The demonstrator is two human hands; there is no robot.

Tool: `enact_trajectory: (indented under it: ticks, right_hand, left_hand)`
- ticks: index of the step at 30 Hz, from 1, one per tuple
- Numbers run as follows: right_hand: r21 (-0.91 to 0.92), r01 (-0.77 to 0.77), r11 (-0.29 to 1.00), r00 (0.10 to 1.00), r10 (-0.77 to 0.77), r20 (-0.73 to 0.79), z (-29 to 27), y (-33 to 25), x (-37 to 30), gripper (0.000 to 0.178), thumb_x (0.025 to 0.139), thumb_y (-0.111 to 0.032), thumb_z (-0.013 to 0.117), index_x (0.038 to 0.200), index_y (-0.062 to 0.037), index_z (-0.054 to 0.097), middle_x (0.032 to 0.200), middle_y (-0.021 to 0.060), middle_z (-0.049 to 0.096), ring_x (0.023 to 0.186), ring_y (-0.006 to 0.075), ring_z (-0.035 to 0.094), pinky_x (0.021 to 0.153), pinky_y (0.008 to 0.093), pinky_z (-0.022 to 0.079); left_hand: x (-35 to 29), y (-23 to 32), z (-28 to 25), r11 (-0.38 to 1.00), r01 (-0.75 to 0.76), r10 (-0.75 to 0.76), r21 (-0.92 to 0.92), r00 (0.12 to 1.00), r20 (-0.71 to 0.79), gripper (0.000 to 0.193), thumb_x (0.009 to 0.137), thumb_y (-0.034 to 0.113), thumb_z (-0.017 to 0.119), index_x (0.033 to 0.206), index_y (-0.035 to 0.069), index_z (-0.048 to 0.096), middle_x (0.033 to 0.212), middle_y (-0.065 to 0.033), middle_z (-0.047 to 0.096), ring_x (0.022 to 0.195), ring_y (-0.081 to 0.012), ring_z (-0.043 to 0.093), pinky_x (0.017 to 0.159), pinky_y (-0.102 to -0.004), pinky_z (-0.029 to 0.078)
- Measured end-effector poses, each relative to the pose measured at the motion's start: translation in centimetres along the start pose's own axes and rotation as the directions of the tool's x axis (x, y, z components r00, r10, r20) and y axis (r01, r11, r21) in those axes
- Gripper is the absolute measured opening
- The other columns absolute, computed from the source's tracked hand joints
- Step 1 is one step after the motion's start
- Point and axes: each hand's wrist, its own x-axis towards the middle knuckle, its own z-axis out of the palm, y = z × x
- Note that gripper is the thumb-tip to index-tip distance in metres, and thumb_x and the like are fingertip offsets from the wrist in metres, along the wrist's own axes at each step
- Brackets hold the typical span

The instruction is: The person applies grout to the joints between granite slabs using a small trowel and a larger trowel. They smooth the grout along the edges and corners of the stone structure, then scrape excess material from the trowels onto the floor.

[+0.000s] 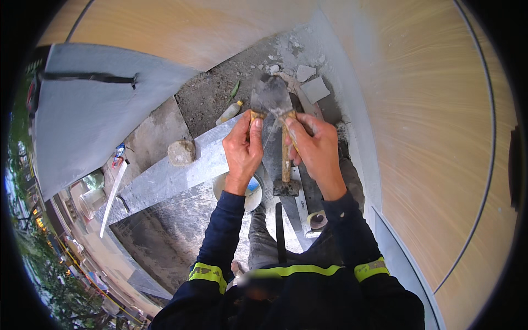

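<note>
In front of me, my left hand is closed on the short yellowish handle of a putty knife. My right hand grips the wooden handle of a second putty knife. Their broad, dusty grey blades point away from me and overlap side by side, blurred in part. Below and between the hands lies a hammer with a worn wooden handle, part of it hidden by my right hand. A white bucket with a blue item in it stands under my left wrist.
A grey metal beam crosses at left, bearing a stone. Beyond it are a plastic bottle and broken white pieces on dirt. A tape roll lies near my right forearm. Curved beige panels wall the right side; a black cable hangs there.
</note>
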Motion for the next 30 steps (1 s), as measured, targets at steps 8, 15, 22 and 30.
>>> enact_trajectory:
  ticks: [8,15,22,30]
  right_hand:
    - [0.065,0.175,0.982,0.981,-0.18,0.072,5.0,-1.9,-8.8,0.032,0.113,-0.022,0.07,0.127,0.0059,0.072,0.084,0.0067,0.071,0.057,0.0101,0.063,0.047,0.0256,0.045]
    - [0.178,0.08,0.981,0.975,-0.114,0.19,11.2,2.3,-15.2,0.033,0.113,-0.025,0.069,0.133,0.0023,0.07,0.086,0.0067,0.071,0.057,0.0131,0.065,0.045,0.0261,0.047]
    - [-0.185,0.244,0.952,0.955,-0.202,0.218,16.4,3.5,-18.3,0.039,0.11,-0.031,0.068,0.133,-0.0003,0.07,0.098,0.0087,0.074,0.074,0.0159,0.07,0.053,0.029,0.052]
    - [-0.11,0.39,0.914,0.809,-0.284,0.514,24.3,-1.7,-24.3,0.037,0.115,-0.029,0.063,0.141,-0.0024,0.065,0.106,0.0075,0.072,0.077,0.0094,0.061,0.061,0.0245,0.046]
  left_hand:
    - [-5.2,1.4,-9.0,0.922,0.239,-0.3,-0.306,0.938,-0.172,0.033,0.117,0.029,0.066,0.132,0.0,0.072,0.094,-0.0084,0.078,0.07,-0.0121,0.065,0.064,-0.0334,0.054]
    - [-7.5,3.3,-13.2,0.882,0.103,-0.234,-0.46,0.943,-0.238,0.033,0.123,0.024,0.054,0.147,0.002,0.058,0.111,-0.0058,0.071,0.077,-0.0105,0.058,0.069,-0.0301,0.053]
    - [-12.6,2.6,-17.9,0.997,0.018,-0.047,-0.077,0.921,-0.387,0.041,0.107,0.02,0.067,0.143,0.0,0.061,0.131,-0.0304,0.071,0.116,-0.0561,0.068,0.097,-0.0569,0.059]
    - [-27.9,0.3,-28.0,0.941,0.303,-0.338,-0.151,0.843,-0.419,0.036,0.113,0.028,0.06,0.144,0.012,0.068,0.129,-0.0181,0.077,0.116,-0.0427,0.075,0.092,-0.0551,0.06]
